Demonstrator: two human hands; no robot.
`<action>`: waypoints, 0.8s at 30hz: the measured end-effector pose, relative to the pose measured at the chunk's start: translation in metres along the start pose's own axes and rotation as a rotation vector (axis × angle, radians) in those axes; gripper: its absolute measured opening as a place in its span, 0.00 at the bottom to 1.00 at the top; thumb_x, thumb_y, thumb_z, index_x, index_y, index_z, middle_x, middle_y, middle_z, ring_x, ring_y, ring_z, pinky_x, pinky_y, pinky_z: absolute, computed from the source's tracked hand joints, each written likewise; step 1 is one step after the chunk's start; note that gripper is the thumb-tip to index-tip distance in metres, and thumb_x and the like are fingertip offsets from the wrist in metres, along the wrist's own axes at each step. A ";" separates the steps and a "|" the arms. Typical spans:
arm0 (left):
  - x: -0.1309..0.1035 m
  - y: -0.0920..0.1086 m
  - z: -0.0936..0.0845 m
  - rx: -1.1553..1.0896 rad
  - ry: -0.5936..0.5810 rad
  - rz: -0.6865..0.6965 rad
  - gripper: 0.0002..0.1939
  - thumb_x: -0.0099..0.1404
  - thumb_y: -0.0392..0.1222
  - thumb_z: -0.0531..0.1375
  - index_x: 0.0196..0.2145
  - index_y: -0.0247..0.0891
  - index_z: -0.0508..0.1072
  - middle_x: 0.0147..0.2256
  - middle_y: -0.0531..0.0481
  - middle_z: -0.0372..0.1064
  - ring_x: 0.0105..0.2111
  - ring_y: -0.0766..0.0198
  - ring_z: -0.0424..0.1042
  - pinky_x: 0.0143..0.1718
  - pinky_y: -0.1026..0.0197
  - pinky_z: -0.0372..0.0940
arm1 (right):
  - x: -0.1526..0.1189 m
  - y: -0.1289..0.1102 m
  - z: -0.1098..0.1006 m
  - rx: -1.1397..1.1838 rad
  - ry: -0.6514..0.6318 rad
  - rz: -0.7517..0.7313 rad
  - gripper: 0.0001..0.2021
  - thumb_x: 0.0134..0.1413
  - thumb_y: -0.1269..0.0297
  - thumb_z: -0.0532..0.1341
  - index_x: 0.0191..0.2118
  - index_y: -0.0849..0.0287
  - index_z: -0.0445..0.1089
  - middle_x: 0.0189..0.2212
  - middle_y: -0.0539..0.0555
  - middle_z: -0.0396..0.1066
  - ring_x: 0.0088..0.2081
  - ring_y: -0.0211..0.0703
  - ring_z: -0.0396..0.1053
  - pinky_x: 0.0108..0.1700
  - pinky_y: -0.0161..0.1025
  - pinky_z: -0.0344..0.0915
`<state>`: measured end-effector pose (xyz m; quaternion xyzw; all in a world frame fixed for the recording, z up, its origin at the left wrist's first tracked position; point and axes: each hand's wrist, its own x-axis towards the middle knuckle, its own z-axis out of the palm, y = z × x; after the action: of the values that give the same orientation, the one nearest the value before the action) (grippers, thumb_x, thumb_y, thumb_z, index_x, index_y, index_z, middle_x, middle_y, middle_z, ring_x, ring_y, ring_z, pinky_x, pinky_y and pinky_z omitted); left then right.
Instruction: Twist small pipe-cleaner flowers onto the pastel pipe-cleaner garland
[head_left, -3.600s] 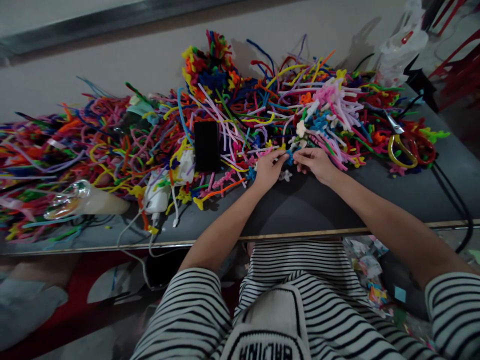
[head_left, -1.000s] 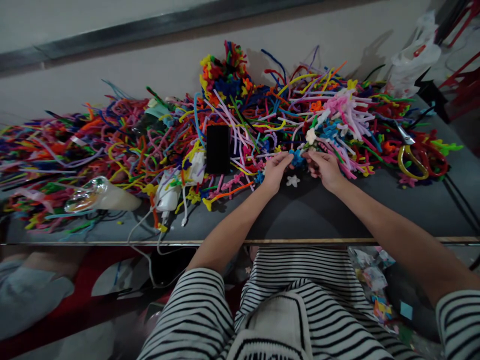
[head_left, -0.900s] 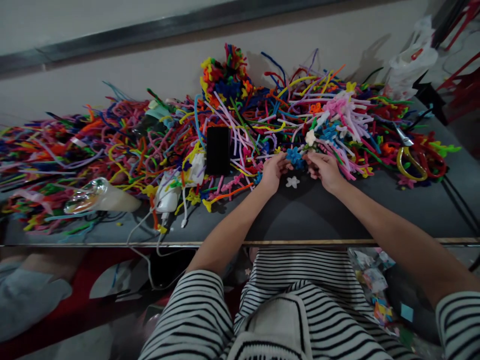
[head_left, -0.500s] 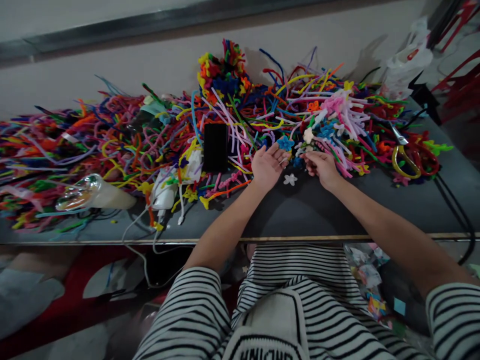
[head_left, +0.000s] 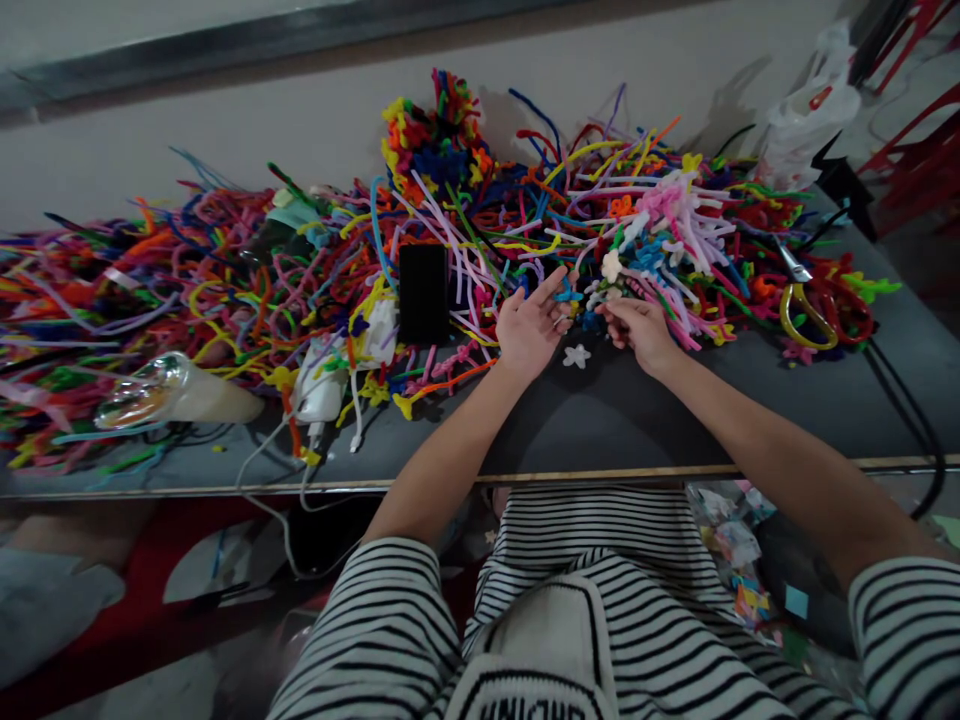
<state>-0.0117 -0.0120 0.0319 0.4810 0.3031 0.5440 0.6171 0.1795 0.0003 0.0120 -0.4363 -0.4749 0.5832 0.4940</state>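
My left hand [head_left: 529,330] is turned palm up, its fingers spread. A blue fuzzy flower [head_left: 568,294] shows behind and between those fingers, partly covered by them; whether they touch it I cannot tell. My right hand [head_left: 637,330] has thumb and fingertips pressed together at the pile's front edge, on something too small to make out. A cream flower [head_left: 611,266] sits just beyond the right fingertips, with pale and green pieces around it. On the dark tabletop between my hands lies a white pipe-cleaner flower [head_left: 577,356].
A long heap of coloured pipe cleaners [head_left: 300,260] runs along the wall. A black phone [head_left: 423,294] lies left of my hands, with a white charger [head_left: 321,380] and a lidded plastic cup [head_left: 187,390] farther left. Scissors [head_left: 808,310] and a plastic bag [head_left: 806,120] are at right.
My left index finger has stretched out and now covers part of the blue flower. My right hand stays pinched in nearly the same spot. The whole view has shifted slightly.
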 end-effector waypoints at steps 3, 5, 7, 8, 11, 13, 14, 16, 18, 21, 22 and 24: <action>0.000 0.002 0.000 0.034 0.042 -0.011 0.36 0.72 0.60 0.37 0.61 0.39 0.69 0.63 0.42 0.65 0.44 0.57 0.73 0.39 0.53 0.70 | -0.001 -0.001 0.000 -0.007 -0.010 -0.005 0.14 0.50 0.51 0.68 0.29 0.58 0.75 0.20 0.50 0.61 0.20 0.34 0.56 0.20 0.35 0.51; 0.001 0.001 0.000 0.061 0.053 -0.010 0.35 0.72 0.60 0.38 0.61 0.39 0.69 0.62 0.42 0.66 0.41 0.57 0.73 0.38 0.53 0.69 | -0.002 -0.001 0.001 -0.010 -0.008 -0.006 0.14 0.50 0.51 0.68 0.28 0.58 0.75 0.19 0.49 0.61 0.20 0.34 0.56 0.20 0.35 0.51; 0.003 -0.003 0.000 0.090 0.063 -0.023 0.34 0.72 0.59 0.40 0.60 0.38 0.71 0.59 0.41 0.69 0.38 0.59 0.73 0.35 0.55 0.69 | -0.003 -0.001 0.001 -0.010 -0.008 -0.006 0.14 0.50 0.51 0.68 0.28 0.58 0.75 0.18 0.48 0.60 0.19 0.34 0.56 0.20 0.35 0.50; 0.004 -0.006 0.001 0.116 0.067 -0.035 0.32 0.71 0.58 0.42 0.59 0.38 0.72 0.57 0.41 0.70 0.36 0.60 0.72 0.35 0.55 0.68 | -0.003 -0.001 0.001 -0.009 -0.008 -0.008 0.14 0.50 0.51 0.68 0.28 0.58 0.75 0.18 0.48 0.60 0.19 0.33 0.56 0.20 0.35 0.50; 0.007 -0.019 0.000 0.273 0.059 -0.045 0.28 0.70 0.57 0.48 0.56 0.40 0.74 0.54 0.42 0.72 0.38 0.58 0.73 0.39 0.53 0.69 | -0.004 -0.001 0.003 -0.018 -0.015 -0.015 0.15 0.49 0.50 0.68 0.27 0.58 0.75 0.18 0.48 0.61 0.19 0.33 0.56 0.19 0.34 0.49; 0.008 -0.027 -0.001 0.435 0.055 0.020 0.26 0.70 0.58 0.50 0.56 0.43 0.74 0.55 0.44 0.71 0.48 0.54 0.73 0.48 0.49 0.69 | -0.005 -0.001 0.003 -0.026 -0.018 -0.040 0.16 0.48 0.49 0.68 0.27 0.58 0.74 0.19 0.47 0.62 0.19 0.32 0.56 0.19 0.34 0.48; 0.008 -0.030 -0.002 0.515 0.065 0.067 0.26 0.71 0.59 0.51 0.56 0.45 0.74 0.57 0.45 0.70 0.54 0.52 0.70 0.54 0.46 0.67 | -0.006 -0.002 0.003 -0.034 -0.028 -0.060 0.16 0.48 0.48 0.68 0.27 0.58 0.75 0.19 0.47 0.62 0.18 0.32 0.55 0.19 0.34 0.47; 0.008 -0.033 -0.004 0.640 0.095 0.146 0.27 0.72 0.62 0.48 0.58 0.47 0.72 0.59 0.45 0.67 0.62 0.51 0.63 0.62 0.45 0.61 | -0.009 -0.003 0.002 -0.090 -0.099 -0.122 0.17 0.50 0.48 0.67 0.27 0.59 0.75 0.18 0.46 0.60 0.18 0.31 0.53 0.20 0.34 0.46; 0.007 -0.034 -0.006 0.704 0.117 0.176 0.30 0.73 0.64 0.44 0.61 0.48 0.69 0.60 0.45 0.66 0.65 0.52 0.60 0.65 0.44 0.58 | -0.013 -0.005 0.000 -0.237 -0.242 -0.204 0.18 0.51 0.48 0.67 0.26 0.60 0.75 0.16 0.46 0.61 0.19 0.31 0.53 0.22 0.34 0.48; 0.006 -0.034 -0.007 0.738 0.121 0.191 0.32 0.74 0.66 0.41 0.61 0.48 0.69 0.61 0.45 0.66 0.64 0.53 0.61 0.65 0.44 0.58 | -0.021 -0.006 -0.001 -0.525 -0.514 -0.340 0.15 0.51 0.52 0.69 0.26 0.61 0.77 0.18 0.48 0.68 0.21 0.32 0.58 0.25 0.34 0.53; 0.006 -0.034 -0.007 0.747 0.126 0.207 0.33 0.73 0.66 0.41 0.61 0.48 0.70 0.60 0.45 0.66 0.64 0.53 0.61 0.65 0.44 0.58 | -0.023 -0.005 -0.001 -0.594 -0.580 -0.376 0.14 0.51 0.53 0.69 0.27 0.60 0.78 0.20 0.49 0.71 0.22 0.33 0.61 0.27 0.34 0.56; 0.005 -0.033 -0.006 0.768 0.141 0.258 0.34 0.73 0.67 0.41 0.58 0.46 0.72 0.59 0.43 0.67 0.64 0.53 0.62 0.66 0.45 0.56 | -0.023 -0.003 0.000 -0.678 -0.648 -0.423 0.11 0.53 0.55 0.67 0.32 0.59 0.80 0.26 0.51 0.76 0.26 0.36 0.68 0.31 0.34 0.61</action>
<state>-0.0036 -0.0038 0.0004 0.6721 0.4627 0.4959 0.2973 0.1834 -0.0224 0.0155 -0.2633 -0.8440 0.3890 0.2591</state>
